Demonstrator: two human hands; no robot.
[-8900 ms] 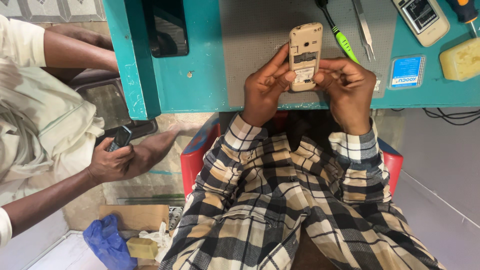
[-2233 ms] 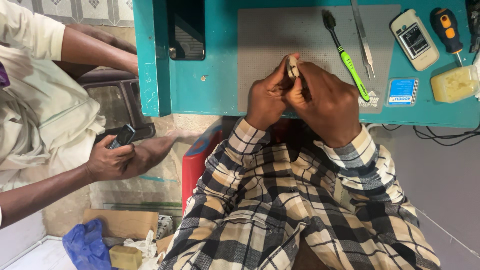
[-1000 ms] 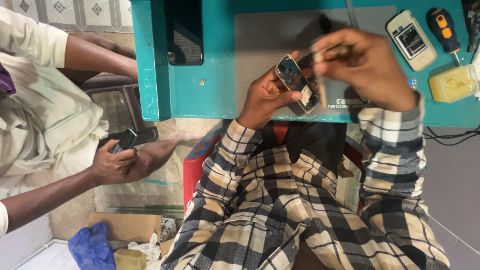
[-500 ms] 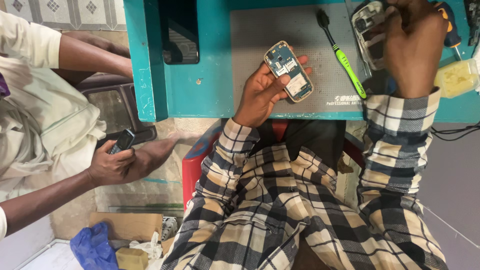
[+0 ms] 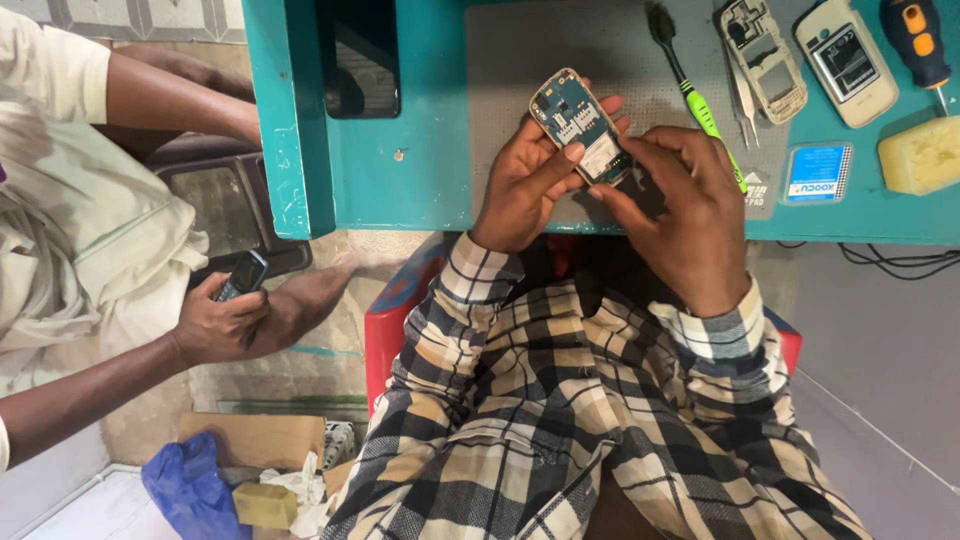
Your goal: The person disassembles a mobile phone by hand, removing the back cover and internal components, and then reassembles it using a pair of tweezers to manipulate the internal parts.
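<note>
My left hand (image 5: 525, 185) grips the opened phone body (image 5: 583, 126), its blue circuit board facing up, my thumb pressing across the lower half and my other fingers curled behind it; the phone sits tilted, its top toward eleven o'clock, held just above the grey work mat (image 5: 520, 60) on the teal table (image 5: 400, 190). My right hand (image 5: 680, 215) comes in from four o'clock, its fingers bent and the tips touching the phone's lower end, though I cannot tell whether they pinch anything small there, since my knuckles hide the contact. At one o'clock from the phone lies a brush with a green handle (image 5: 690, 85), slanting across the mat. Past it, toward two o'clock, lie a pale phone frame (image 5: 762, 58), a pair of tweezers (image 5: 742, 100) just beside it, and a second cream-coloured phone back (image 5: 845, 62). Farther right I see a screwdriver with an orange and black handle (image 5: 912, 42), a yellow sponge-like block (image 5: 922, 153) and a small blue label (image 5: 815, 172). At nine o'clock, a dark rectangular slab (image 5: 358, 55) lies on the table. Well apart, at eight o'clock, another person's hand (image 5: 222, 320) holds a small dark phone (image 5: 240, 275).
</note>
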